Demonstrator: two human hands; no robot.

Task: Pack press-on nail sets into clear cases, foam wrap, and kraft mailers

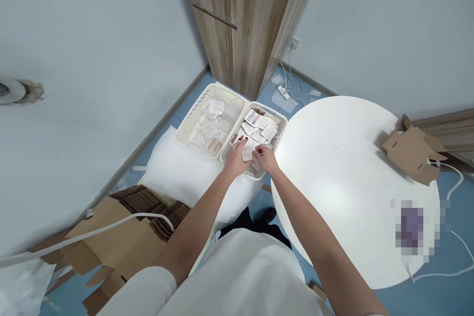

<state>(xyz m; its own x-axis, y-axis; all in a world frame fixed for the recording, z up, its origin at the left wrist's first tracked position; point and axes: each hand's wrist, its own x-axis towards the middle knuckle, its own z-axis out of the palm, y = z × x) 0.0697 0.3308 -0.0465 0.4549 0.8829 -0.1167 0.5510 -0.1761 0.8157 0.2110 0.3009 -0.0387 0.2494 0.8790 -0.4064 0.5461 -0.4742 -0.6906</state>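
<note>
My left hand (234,162) has its thumb and fingers closed around the edges of a small white printed card (247,152). At the card's right side, my right hand (266,159) is curled with fingertips pinched at its edge. Both hands are over the right-hand white plastic basket (283,127), in which several more printed cards (269,132) lie loosely overlapped; some bear purple or dark red pictures. Touching it on the left, a second white basket (184,126) contains clear plastic packaging (214,121) and a few small tan pieces (214,144).
The baskets rest by a white cushion-like bundle (177,168). To the right stands a round white table (329,158) with an unfolded cardboard box (414,153) and a pixelated purple item (412,227). Flattened cartons (118,237) are at lower left; a wood-grain cabinet (244,19) stands behind.
</note>
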